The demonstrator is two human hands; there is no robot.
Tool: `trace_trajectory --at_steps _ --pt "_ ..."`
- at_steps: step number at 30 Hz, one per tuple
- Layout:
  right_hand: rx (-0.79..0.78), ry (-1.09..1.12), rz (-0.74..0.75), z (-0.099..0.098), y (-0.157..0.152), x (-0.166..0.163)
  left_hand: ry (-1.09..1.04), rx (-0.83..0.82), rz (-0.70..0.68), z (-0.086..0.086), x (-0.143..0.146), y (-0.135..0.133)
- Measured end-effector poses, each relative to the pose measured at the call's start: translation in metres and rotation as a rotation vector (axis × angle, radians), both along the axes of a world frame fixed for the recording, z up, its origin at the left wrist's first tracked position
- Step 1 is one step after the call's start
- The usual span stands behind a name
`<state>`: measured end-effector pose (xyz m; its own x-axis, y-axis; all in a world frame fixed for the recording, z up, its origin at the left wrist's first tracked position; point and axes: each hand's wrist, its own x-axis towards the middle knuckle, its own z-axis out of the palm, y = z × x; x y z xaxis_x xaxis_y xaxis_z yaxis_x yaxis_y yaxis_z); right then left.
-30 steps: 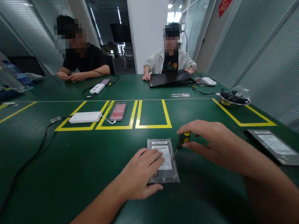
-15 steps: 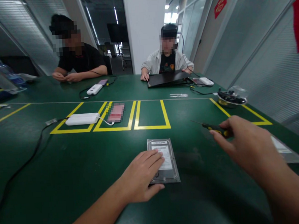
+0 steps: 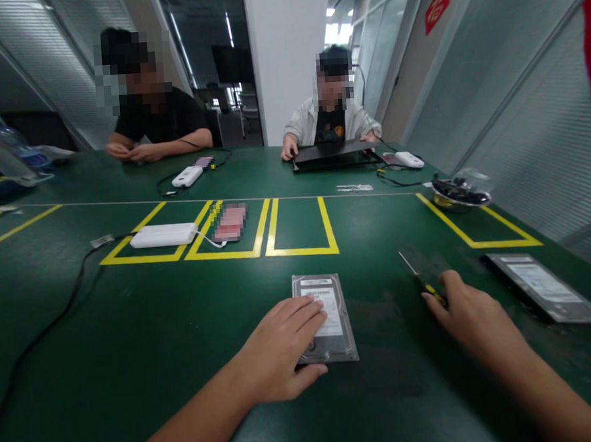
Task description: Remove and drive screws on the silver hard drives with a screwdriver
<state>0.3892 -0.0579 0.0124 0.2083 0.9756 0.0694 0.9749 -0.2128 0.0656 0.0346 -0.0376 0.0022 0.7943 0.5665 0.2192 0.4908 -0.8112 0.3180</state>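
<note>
A silver hard drive (image 3: 340, 341) with a white label lies flat on the green table. Over its left side, my left hand (image 3: 287, 341) grips it, fingers across the label and thumb by the near edge. My right hand (image 3: 474, 313) is closed around the dark and yellow handle of a small screwdriver (image 3: 420, 280). The thin shaft points away and to the left, apart from the drive. A second hard drive (image 3: 550, 285) lies right of my right hand, with its label up.
Yellow tape frames (image 3: 302, 252) mark the table. A white power bank (image 3: 163, 235) with a black cable and a pink phone (image 3: 230, 223) lie left of centre. At the back right stands a bowl of dark items (image 3: 461, 189). Across the table, one person handles a black panel (image 3: 336, 153); another person sits left.
My right hand has come down and nearer, its screwdriver swinging from pointing left to pointing more away. More of the second hard drive shows. My left hand stays on the first drive.
</note>
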Motion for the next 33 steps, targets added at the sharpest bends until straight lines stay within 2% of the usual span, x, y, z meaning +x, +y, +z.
trace_trajectory --at_steps 2,9,20,24,29,32,33 --pt "-0.057 -0.025 -0.017 0.000 0.001 -0.002 -0.004 0.003 0.003 -0.001 0.000 0.000" --pt "-0.106 -0.079 -0.013 0.000 0.000 -0.003 -0.019 -0.005 0.006 0.000 0.000 0.001" --pt "0.009 0.017 0.088 -0.006 -0.011 0.003 -0.011 -0.027 -0.009 0.003 0.000 0.001" --pt "0.023 0.045 0.058 -0.002 -0.017 0.020 0.009 -0.030 -0.012 0.004 0.000 0.001" --pt "0.005 0.055 -0.021 0.010 -0.022 0.057 0.028 -0.040 -0.019 0.006 -0.001 0.001" --pt "0.052 0.192 -0.051 0.002 -0.028 0.089 0.024 -0.042 -0.024 0.007 -0.001 0.002" --pt "0.070 0.249 -0.018 -0.004 -0.032 0.101 0.025 -0.043 -0.023 0.007 -0.001 0.002"
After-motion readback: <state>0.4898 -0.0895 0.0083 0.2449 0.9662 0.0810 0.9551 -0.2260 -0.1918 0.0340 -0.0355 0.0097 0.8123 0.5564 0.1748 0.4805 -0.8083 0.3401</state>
